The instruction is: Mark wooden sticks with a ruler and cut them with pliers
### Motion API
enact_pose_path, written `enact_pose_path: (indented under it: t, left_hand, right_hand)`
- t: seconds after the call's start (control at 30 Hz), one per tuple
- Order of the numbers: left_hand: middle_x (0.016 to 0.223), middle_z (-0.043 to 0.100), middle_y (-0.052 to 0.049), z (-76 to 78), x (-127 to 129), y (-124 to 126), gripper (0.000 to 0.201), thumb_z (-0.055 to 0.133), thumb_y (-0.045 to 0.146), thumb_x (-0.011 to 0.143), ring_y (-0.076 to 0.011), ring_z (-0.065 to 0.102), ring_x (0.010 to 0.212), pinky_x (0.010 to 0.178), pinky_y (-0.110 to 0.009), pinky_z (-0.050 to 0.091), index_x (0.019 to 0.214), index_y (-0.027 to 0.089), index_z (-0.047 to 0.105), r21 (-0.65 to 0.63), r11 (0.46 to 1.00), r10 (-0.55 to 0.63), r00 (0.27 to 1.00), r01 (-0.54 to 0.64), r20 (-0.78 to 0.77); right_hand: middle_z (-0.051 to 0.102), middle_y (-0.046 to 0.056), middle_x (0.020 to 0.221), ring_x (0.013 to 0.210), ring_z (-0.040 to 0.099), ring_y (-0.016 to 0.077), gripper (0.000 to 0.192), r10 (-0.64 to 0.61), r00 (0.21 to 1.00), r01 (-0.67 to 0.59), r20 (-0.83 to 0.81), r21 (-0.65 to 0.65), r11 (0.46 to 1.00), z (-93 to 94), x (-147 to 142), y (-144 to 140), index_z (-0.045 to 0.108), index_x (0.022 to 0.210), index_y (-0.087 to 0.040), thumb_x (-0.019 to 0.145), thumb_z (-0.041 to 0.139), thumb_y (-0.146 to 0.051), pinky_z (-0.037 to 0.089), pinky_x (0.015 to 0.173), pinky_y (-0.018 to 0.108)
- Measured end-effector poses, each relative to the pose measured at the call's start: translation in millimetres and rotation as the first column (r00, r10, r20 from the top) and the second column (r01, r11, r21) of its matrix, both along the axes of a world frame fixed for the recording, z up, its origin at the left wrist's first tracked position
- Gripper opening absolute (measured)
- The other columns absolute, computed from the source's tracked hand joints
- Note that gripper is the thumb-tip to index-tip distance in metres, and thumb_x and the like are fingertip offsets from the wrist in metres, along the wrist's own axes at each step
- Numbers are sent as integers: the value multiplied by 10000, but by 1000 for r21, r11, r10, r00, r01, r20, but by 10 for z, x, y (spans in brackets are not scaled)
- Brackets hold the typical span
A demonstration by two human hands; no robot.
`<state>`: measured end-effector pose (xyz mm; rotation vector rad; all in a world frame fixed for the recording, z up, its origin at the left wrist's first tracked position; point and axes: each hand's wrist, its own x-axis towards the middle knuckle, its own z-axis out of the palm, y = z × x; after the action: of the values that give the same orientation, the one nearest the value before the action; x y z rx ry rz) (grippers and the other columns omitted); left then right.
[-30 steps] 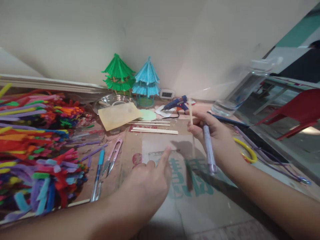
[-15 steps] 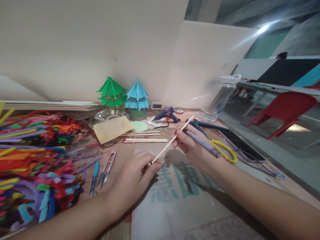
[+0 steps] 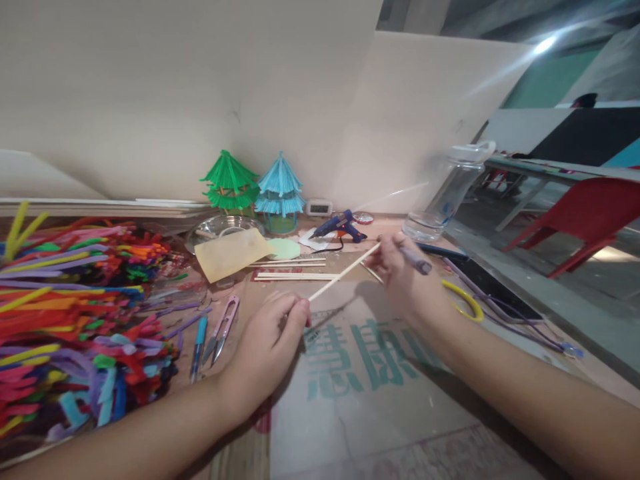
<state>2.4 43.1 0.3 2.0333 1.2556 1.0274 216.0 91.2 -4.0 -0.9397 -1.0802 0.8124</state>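
Observation:
My left hand (image 3: pixel 277 340) is closed, pinching the near end of a thin pale wooden stick (image 3: pixel 344 272) between thumb and fingers. The stick slants up and away to the right, its far end meeting the fingertips of my right hand (image 3: pixel 400 267). That hand is closed around a grey-purple pen (image 3: pixel 416 260), whose back end sticks out past the knuckles. Its tip is hidden. A short length of another stick (image 3: pixel 371 272) shows below my right fingers; whether they touch it I cannot tell. Behind my hands more sticks (image 3: pixel 295 276) lie on the table.
Colourful pipe cleaners (image 3: pixel 75 320) heap at left, near thread snips (image 3: pixel 223 330) and a blue pen (image 3: pixel 199 348). Behind stand green (image 3: pixel 229 180) and blue (image 3: pixel 280 187) tiered models, a glue gun (image 3: pixel 340 225) and a water bottle (image 3: pixel 450 190). A phone (image 3: pixel 505 293) lies right.
My right hand has slid along the stick to its far end, moving away and to the right. The pen has turned in its grip. My left hand still pinches the near end.

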Motion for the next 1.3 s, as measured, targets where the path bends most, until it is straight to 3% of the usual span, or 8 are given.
enact_pose_path:
  t: [0.1,0.2,0.37,0.53,0.6,0.7,0.77,1.3]
  left_hand:
    - [637,484,15,-22,-1,9,358,315,379,933,-171,506,673,655,-295,395,630,225,430,-21,999,34,999,-34,10]
    - [632,489,15,-15,5,-11,367,316,389,930,-168,504,657,642,-292,399,620,226,424,-29,999,17,1000,-17,-11]
    - [653,519,9,-4,-3,6,395,245,395,960,-161,520,655,630,-282,429,658,223,433,-13,1000,23,998,-24,-66]
    - [704,614,-32,-41,-22,-38,346,371,304,943,-191,600,715,673,-311,486,677,191,561,9,995,-91,956,97,-281]
    - [894,674,-82,-59,-7,-127,193,465,129,861,-217,639,765,668,-338,519,839,169,653,78,980,-105,811,182,-576]
    - [1183,646,-162,-79,32,-260,488,420,-36,771,-219,674,725,572,-344,561,1188,134,608,171,938,20,444,303,-896]
    - [1252,629,-196,-85,55,-307,580,412,-50,755,-205,683,673,520,-326,572,1306,87,531,176,919,40,360,352,-932]
    - [1446,405,-282,-39,128,-212,463,427,51,857,-259,726,663,537,-389,593,1303,126,528,-9,957,-112,339,291,-934]
  right_hand:
    - [563,-2,800,739,572,162,143,-371,891,269,260,356,895,94,163,41,540,896,-260,868,620,-375,472,710,320]
    - [635,54,933,916,596,223,30,-455,666,-14,592,619,785,132,192,10,587,917,-254,887,584,-253,444,840,409]
    - [665,63,874,820,598,196,158,-345,388,-407,855,495,768,-24,70,-58,621,937,-223,886,526,-107,463,746,349]
    - [637,58,820,745,604,191,87,-189,392,-278,900,312,909,-203,115,10,642,922,-215,867,583,-181,471,644,297]
    - [624,56,802,729,601,193,73,-125,392,-235,911,231,944,-245,126,32,647,898,-212,869,582,-199,466,641,297]
    - [615,58,820,754,590,189,60,-5,390,-304,921,135,943,-288,70,15,639,882,-201,882,583,-224,459,670,296]
    - [615,54,823,781,579,189,78,35,385,-333,922,104,937,-308,8,-17,630,862,-201,897,561,-212,449,688,297]
    - [607,78,861,824,571,200,215,128,290,-426,948,8,905,-365,-12,-20,701,927,-205,936,487,-187,461,708,314]
